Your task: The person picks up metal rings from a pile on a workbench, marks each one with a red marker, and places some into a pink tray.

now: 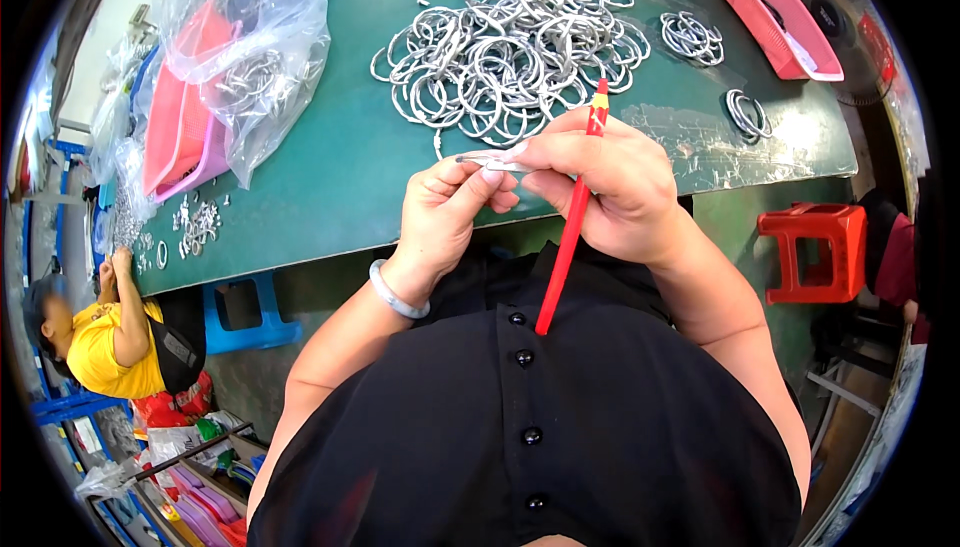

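Note:
In front of my body, above the near edge of the green table (330, 202), both hands come together at a small silvery metal piece (510, 162), seen nearly edge-on. My left hand (445, 202) pinches it between thumb and fingers, and a pale bangle circles that wrist. My right hand (615, 182) grips the piece's other side with thumb and forefinger. A red pencil (565, 257) with a yellow band near its upper tip is tucked in that same hand, slanting down toward my shirt. Just beyond lies a heap of silvery metal rings (510, 57), many with a gap.
Smaller ring bundles (692, 39) lie right of the heap. A pink tray (765, 17) sits far right; a clear plastic bag (265, 57) and pink baskets (185, 117) stand left. Red (815, 247) and blue stools (250, 317) flank the table. A person in yellow (115, 347) works at left.

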`<state>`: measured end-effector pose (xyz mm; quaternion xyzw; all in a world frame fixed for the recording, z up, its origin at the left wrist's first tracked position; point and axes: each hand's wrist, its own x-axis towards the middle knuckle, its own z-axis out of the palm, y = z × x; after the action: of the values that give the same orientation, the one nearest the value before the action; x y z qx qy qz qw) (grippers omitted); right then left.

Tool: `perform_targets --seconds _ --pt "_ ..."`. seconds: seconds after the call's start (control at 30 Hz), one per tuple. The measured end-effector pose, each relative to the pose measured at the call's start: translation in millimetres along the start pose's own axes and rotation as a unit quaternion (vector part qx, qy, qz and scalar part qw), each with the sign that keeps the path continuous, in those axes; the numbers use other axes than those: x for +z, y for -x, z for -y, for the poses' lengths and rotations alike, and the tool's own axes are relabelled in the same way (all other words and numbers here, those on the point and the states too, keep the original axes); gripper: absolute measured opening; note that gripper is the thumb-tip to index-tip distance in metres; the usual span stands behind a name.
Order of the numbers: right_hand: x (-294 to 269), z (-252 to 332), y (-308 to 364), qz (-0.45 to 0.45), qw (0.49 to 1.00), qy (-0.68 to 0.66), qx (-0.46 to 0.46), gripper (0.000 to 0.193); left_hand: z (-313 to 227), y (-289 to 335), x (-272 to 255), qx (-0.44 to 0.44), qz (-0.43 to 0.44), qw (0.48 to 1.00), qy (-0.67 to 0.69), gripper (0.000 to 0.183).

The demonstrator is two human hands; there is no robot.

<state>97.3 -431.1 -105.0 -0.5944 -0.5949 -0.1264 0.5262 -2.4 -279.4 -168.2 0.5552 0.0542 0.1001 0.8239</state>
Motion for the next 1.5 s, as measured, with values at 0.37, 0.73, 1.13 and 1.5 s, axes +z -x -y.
perform_targets --seconds 0.37,0.73,1.13,1.5 --pt "-6.7 -18.1 14.5 -0.011 0.997 0.078 0.007 0.024 -23.1 -4.8 -4.1 0.404 -0.078 0.782 -0.468 0.020" --pt "-6.0 -23.3 22.7 -0.024 0.975 0.186 -0.120 0.019 -39.0 -4.2 -6.0 0.487 -0.008 0.693 -0.531 0.030" --pt "2.0 -33.5 36.8 -0.042 0.990 0.122 0.060 0.028 -70.8 -15.2 -26.0 0.419 -0.055 0.736 -0.529 0.015" --pt "9.7 -44.1 53.0 -0.053 0.982 0.100 0.152 0.021 -222.7 -70.6 -132.8 0.359 -0.351 0.425 -0.753 0.019"
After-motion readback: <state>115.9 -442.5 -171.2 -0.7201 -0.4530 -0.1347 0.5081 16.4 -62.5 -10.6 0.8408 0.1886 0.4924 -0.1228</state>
